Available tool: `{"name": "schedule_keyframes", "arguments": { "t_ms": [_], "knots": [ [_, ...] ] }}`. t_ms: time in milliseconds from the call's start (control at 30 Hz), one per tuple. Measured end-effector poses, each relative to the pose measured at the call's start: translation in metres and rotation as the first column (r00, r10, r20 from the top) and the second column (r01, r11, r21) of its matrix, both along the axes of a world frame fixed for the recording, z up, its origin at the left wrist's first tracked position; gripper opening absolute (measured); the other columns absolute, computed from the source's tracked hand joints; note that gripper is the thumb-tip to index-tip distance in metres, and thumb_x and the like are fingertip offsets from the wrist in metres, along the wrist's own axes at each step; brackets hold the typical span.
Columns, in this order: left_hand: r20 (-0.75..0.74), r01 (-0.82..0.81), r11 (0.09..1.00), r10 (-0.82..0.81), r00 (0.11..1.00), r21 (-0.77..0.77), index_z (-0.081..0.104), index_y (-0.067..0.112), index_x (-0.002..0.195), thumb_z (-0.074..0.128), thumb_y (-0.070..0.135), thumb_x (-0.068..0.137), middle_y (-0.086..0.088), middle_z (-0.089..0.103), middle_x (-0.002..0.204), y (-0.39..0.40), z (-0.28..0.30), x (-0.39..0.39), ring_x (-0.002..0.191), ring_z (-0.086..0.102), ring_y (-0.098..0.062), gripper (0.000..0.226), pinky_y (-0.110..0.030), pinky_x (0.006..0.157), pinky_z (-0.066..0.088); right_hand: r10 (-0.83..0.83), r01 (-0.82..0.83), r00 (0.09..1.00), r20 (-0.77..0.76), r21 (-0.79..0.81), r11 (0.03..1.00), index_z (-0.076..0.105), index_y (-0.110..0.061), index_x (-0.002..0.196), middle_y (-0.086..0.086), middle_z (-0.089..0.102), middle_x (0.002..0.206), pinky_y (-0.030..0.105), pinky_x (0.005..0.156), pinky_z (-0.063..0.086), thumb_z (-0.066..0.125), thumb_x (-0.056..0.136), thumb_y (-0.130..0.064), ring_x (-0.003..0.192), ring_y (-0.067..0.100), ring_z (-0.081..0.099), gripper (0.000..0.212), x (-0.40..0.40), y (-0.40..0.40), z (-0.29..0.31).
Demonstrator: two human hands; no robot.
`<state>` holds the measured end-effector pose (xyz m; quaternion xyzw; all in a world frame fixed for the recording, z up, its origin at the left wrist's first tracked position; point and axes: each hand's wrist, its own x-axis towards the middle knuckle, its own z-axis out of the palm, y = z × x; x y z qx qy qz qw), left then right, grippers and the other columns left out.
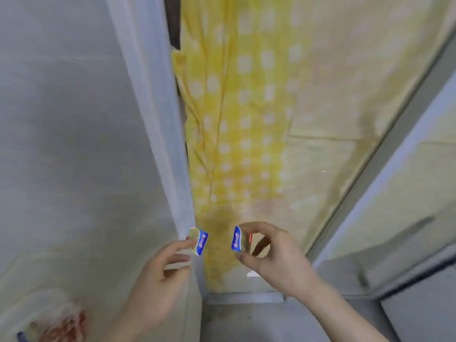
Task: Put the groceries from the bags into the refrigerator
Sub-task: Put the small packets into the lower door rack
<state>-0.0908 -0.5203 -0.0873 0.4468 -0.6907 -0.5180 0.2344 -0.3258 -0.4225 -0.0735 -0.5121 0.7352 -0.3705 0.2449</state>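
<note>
With each hand — left hand (pixel 158 275), right hand (pixel 276 257) — pinching one small blue-and-yellow foil-wrapped packet (pixel 198 241) (pixel 238 239), carry both level and apart toward the refrigerator — keeping fingertip pressure light.

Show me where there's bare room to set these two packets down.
Bare room: the yellow checked cloth ahead, between the white panel and the grey frame. Crowded: low down, where the left hand and right hand pinch small blue-and-yellow packets.

My 2 small packets (pixel 199 241) (pixel 238 239): blue labels, pale yellow-gold foil, red edge. Cloth (pixel 241 119) ahead: yellow-white check. Panel (pixel 74 119) at my left: pale grey.
</note>
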Motion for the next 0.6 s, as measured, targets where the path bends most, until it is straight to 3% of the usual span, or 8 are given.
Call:
{"name": "schedule_keyframes", "arguments": {
  "t_ms": [100, 167, 300, 433, 600],
  "knots": [
    [-0.013, 0.132, 0.991, -0.133, 0.991, -0.03, 0.07, 0.053, 0.108, 0.065, 0.022, 0.075, 0.005, 0.075, 0.107, 0.017, 0.023, -0.053, 0.101, 0.068, -0.003, 0.046, -0.03, 0.087, 0.053, -0.137, 0.136, 0.99, -0.012, -0.047, 0.99, 0.066, -0.046, 0.111, -0.026, 0.065, 0.115, 0.015, 0.068, 0.05, 0.081, 0.078, -0.041, 0.083, 0.005, 0.068, 0.036, -0.038, 0.051, 0.019],
    [-0.03, 0.225, 0.974, -0.226, 0.974, -0.017, 0.069, 0.053, 0.112, 0.063, 0.026, 0.071, 0.007, 0.075, 0.108, 0.031, 0.032, -0.091, 0.098, 0.07, -0.005, 0.049, -0.032, 0.084, 0.053, -0.234, 0.233, 0.972, -0.016, -0.061, 0.971, 0.065, -0.047, 0.113, -0.028, 0.063, 0.116, 0.012, 0.063, 0.045, 0.079, 0.079, -0.044, 0.086, 0.003, 0.067, 0.037, -0.065, 0.086, 0.028],
    [-0.056, 0.377, 0.926, -0.378, 0.924, -0.021, 0.069, 0.053, 0.111, 0.071, 0.016, 0.085, 0.01, 0.075, 0.104, 0.068, 0.044, -0.172, 0.087, 0.071, -0.009, 0.046, -0.034, 0.077, 0.05, -0.412, 0.41, 0.911, -0.002, -0.08, 0.909, 0.065, -0.049, 0.115, -0.035, 0.059, 0.114, 0.011, 0.063, 0.042, 0.08, 0.08, -0.042, 0.082, 0.002, 0.067, 0.039, -0.117, 0.159, 0.043],
    [-0.07, 0.49, 0.871, -0.491, 0.869, -0.032, 0.071, 0.048, 0.111, 0.065, 0.021, 0.071, 0.007, 0.075, 0.106, 0.118, 0.059, -0.25, 0.097, 0.071, -0.013, 0.049, -0.046, 0.094, 0.053, -0.556, 0.553, 0.831, -0.009, -0.098, 0.827, 0.065, -0.049, 0.113, -0.036, 0.06, 0.113, 0.014, 0.065, 0.045, 0.081, 0.079, -0.042, 0.077, 0.002, 0.066, 0.038, -0.167, 0.232, 0.055],
    [-0.091, 0.628, 0.777, -0.629, 0.772, -0.038, 0.072, 0.047, 0.11, 0.063, 0.02, 0.07, 0.002, 0.076, 0.103, 0.181, 0.069, -0.34, 0.095, 0.069, -0.026, 0.05, -0.052, 0.094, 0.052, -0.696, 0.688, 0.717, -0.032, -0.13, 0.714, 0.066, -0.046, 0.113, -0.033, 0.064, 0.107, 0.012, 0.067, 0.043, 0.083, 0.077, -0.041, 0.082, 0.002, 0.066, 0.04, -0.221, 0.314, 0.061]
  ]
}}
